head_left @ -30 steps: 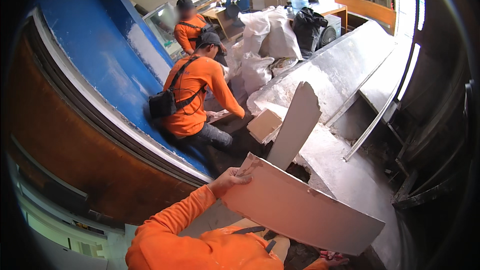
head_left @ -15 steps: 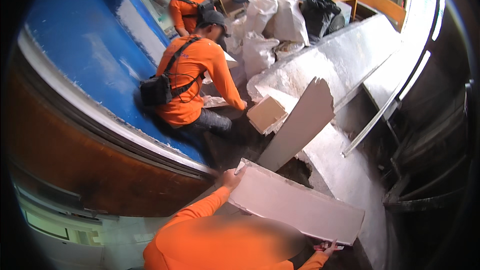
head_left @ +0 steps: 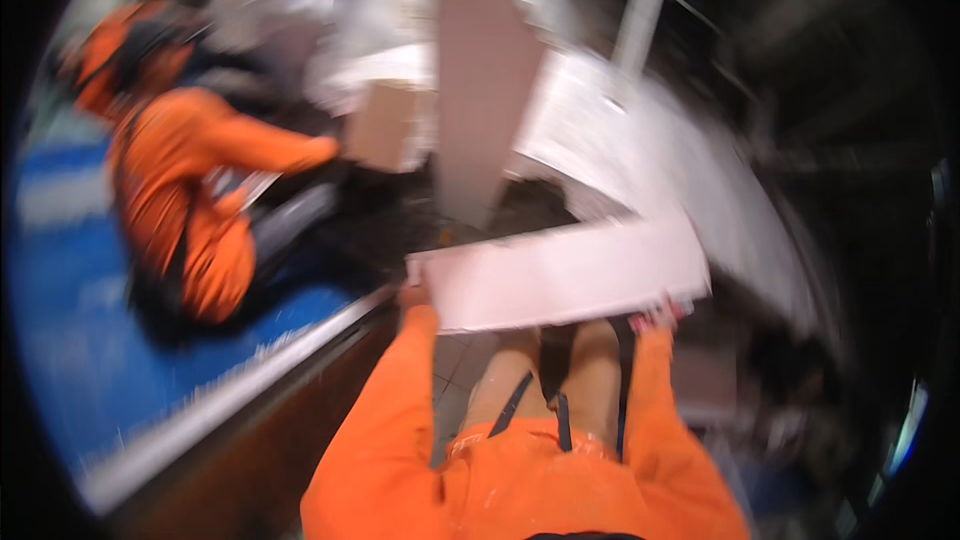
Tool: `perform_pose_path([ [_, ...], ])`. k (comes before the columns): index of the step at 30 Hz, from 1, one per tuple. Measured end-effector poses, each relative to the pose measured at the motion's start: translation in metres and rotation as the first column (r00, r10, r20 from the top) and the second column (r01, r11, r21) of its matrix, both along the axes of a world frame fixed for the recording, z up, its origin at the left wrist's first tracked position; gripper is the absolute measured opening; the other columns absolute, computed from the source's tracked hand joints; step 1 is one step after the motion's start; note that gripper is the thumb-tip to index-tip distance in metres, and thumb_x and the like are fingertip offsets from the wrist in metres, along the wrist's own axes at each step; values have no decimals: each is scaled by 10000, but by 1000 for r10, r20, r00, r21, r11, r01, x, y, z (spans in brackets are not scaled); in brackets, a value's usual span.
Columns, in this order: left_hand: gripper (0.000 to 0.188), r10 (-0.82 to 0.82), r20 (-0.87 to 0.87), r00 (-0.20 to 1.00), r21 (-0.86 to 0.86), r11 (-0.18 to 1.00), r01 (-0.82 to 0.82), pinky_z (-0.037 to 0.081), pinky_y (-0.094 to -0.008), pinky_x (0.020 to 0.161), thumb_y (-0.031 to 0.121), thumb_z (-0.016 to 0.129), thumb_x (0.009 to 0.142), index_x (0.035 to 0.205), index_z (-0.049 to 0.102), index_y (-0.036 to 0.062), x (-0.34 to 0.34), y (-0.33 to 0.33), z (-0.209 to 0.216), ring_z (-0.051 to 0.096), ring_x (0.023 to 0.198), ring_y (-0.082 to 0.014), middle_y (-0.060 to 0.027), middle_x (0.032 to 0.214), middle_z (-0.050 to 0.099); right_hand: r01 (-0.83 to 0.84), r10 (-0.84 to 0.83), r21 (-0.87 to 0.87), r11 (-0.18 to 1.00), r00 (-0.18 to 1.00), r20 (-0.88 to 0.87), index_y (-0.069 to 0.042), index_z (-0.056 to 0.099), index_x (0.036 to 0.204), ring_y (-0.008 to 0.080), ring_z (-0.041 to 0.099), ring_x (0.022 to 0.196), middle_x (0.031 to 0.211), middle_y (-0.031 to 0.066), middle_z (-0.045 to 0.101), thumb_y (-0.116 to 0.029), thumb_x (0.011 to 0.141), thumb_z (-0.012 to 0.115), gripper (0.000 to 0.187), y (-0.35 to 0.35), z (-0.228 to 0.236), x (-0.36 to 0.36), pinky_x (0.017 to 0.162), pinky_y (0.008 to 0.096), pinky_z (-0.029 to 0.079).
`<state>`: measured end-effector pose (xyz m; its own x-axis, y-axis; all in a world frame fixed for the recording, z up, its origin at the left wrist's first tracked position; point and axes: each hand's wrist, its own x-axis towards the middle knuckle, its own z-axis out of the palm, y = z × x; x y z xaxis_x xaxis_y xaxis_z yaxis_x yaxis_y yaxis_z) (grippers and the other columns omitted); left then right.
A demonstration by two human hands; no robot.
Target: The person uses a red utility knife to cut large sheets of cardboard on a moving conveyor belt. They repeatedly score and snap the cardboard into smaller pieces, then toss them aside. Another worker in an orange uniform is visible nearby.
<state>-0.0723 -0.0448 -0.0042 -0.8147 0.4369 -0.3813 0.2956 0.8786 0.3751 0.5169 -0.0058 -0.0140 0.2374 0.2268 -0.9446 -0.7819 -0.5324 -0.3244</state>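
A long, pale piece of plasterboard (head_left: 560, 275) is held across in front of my thighs, its right end a little higher than its left. My left hand (head_left: 414, 295) grips its left end, partly hidden by the board. At the lower right corner, my right hand (head_left: 656, 318) holds the board's edge, and a small red item shows in the same hand, too blurred to name. Just beyond, a tall board with a ragged top (head_left: 482, 90) leans over the rubble.
Two people in orange work at the left, the nearer person (head_left: 200, 165) crouching by a blue panel (head_left: 70, 340). A tan block (head_left: 380, 125) sits beside the leaning board. Large whitish sheets (head_left: 640, 140) slope away at the right. Dark debris lies beyond my board.
My view has swung down and to the right, so the co-workers now appear farther left. Both hands still hold the plasterboard, which now looks more level and nearer my legs.
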Motion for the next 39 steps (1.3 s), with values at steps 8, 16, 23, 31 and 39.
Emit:
perform_pose_path([
  [8, 674, -105, 538, 836, 140, 990, 34, 535, -331, 843, 467, 763, 900, 1330, 615, -30, 8, 26, -93, 649, 975, -184, -92, 1184, 681, 216, -249, 276, 936, 964, 88, -157, 519, 968, 77, 416, 474, 679, -29, 463, -180, 976, 724, 207, 21, -62, -4, 453, 271, 371],
  [16, 697, -109, 627, 771, 299, 948, -110, 509, -329, 961, 203, 824, 878, 1452, 495, -15, 39, 62, -120, 619, 1145, -220, -101, 1353, 610, 145, -171, 116, 983, 951, 259, -111, 478, 1024, 90, 412, 415, 694, -9, 469, -256, 921, 797, 365, 18, -127, 8, 381, 293, 361],
  [23, 748, -206, 567, 797, 260, 963, 64, 435, -379, 1076, 188, 810, 884, 1498, 431, -9, 136, 120, -71, 558, 1245, -243, -112, 1421, 550, 202, -213, 69, 977, 902, 375, -45, 461, 1023, 102, 386, 350, 668, 25, 491, -380, 940, 755, 454, 18, -152, 58, 316, 291, 316],
  [31, 731, -734, -342, 587, 278, 518, 809, 246, -469, 1223, 249, 742, 916, 1498, 402, -34, 322, 151, -69, 366, 1436, -406, -243, 1496, 468, 205, -189, 26, 978, 832, 522, -64, 495, 873, 100, 362, 343, 616, -4, 442, -401, 981, 696, 407, 19, -154, 103, 303, 299, 268],
  [39, 516, -947, -229, 225, 247, 167, 954, 346, -504, 1121, 507, 594, 979, 1255, 651, 76, 546, 275, -108, 527, 1298, -365, -151, 1272, 651, -326, 349, -187, 926, 559, 752, -25, 569, 824, 243, 549, 462, 546, 70, 516, -431, 940, 716, 447, 17, -149, 111, 475, 418, 428],
])
